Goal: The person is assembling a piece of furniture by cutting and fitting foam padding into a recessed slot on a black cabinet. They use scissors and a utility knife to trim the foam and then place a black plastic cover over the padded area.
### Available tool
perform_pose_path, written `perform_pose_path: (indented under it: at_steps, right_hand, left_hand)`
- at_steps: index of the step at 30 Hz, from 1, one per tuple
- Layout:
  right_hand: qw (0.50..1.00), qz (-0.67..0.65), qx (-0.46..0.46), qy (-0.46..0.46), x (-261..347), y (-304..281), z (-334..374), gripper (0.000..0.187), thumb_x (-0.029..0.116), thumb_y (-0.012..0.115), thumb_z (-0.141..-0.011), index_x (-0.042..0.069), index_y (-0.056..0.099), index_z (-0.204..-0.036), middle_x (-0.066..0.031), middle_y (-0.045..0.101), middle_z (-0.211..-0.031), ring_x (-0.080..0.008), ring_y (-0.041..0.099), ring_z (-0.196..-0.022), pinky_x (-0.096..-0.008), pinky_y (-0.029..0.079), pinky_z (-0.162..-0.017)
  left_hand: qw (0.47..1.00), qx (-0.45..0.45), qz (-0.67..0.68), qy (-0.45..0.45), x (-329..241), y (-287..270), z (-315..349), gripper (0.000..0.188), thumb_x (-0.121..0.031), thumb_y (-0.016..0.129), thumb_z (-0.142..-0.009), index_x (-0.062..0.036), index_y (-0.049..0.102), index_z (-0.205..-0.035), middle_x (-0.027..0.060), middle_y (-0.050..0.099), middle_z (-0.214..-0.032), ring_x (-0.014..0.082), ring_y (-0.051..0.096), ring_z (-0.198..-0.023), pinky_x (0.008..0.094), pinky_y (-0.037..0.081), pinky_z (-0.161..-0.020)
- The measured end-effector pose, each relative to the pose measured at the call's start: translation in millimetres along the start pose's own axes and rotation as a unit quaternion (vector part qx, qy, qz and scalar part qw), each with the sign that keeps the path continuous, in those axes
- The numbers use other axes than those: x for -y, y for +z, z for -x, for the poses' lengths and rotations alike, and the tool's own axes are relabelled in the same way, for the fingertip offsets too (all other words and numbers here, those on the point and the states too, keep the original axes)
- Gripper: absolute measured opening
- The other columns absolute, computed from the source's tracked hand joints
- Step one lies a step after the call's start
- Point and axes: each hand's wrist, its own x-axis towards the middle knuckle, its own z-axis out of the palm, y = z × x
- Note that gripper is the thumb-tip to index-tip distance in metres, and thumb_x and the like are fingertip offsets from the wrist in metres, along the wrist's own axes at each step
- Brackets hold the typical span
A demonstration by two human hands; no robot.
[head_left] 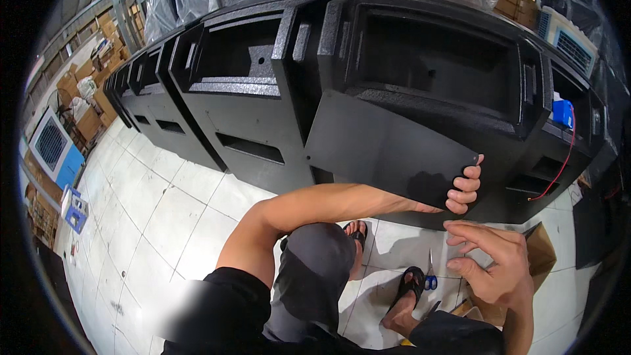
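My left hand (464, 192) is closed around the right edge of a flat black panel (388, 148), its fingers curled over that edge. The panel is tilted, with small holes near its corners, and covers part of the front of a large black cabinet (526, 133). The cabinet has a deep rectangular recess above the panel. My right hand (494, 261) hovers below and to the right of the panel, apart from it. Its thumb and fingers are spread with a gap between them, and nothing shows in them.
More black cabinets (246, 158) stand in a row to the left. A blue block (563, 113) with a red wire (559, 174) sits in the cabinet at right. Blue-handled scissors (430, 281) and an open cardboard box (540, 256) are on the tiled floor. An air cooler (56, 148) stands at far left.
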Motion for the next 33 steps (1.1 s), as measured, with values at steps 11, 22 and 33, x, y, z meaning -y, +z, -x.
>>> perform_pose_path:
  at_steps: [11, 22, 33]
  right_hand:
    - [0.999, 0.007, 0.031, 0.015, -2.7, 5.7, -4.8, 0.042, 0.019, 0.079, -0.078, -0.004, 0.067, -0.111, -0.0207, 0.071, -0.094, -0.0250, 0.071, -0.077, -0.0342, 0.056, -0.067]
    - [0.999, 0.005, 0.038, 0.023, -9.9, 10.5, -5.2, 0.040, 0.020, 0.078, -0.080, -0.004, 0.067, -0.109, -0.0212, 0.071, -0.094, -0.0263, 0.071, -0.077, -0.0337, 0.056, -0.067]
    - [0.978, -0.200, -0.003, 0.060, -45.6, 3.2, 9.9, 0.097, 0.028, 0.091, -0.063, -0.005, 0.041, -0.140, -0.0187, 0.058, -0.127, -0.0277, 0.063, -0.110, -0.0369, 0.052, -0.090]
  left_hand:
    - [0.995, 0.041, -0.072, 0.052, -14.0, 50.2, -1.2, 0.054, -0.043, 0.015, -0.107, -0.0140, 0.052, -0.081, 0.0030, 0.046, -0.067, 0.0218, 0.052, -0.064, 0.0437, 0.052, -0.062]
    - [0.993, 0.090, -0.052, 0.057, -18.7, 71.5, 5.0, 0.058, -0.045, 0.008, -0.106, -0.0123, 0.050, -0.083, 0.0046, 0.041, -0.067, 0.0240, 0.050, -0.061, 0.0506, 0.053, -0.062]
    - [0.631, -0.583, -0.414, 0.301, -27.7, 66.7, 18.1, 0.071, -0.070, 0.045, -0.092, -0.0016, 0.065, -0.090, 0.0097, 0.064, -0.086, 0.0206, 0.059, -0.077, 0.0357, 0.050, -0.073]
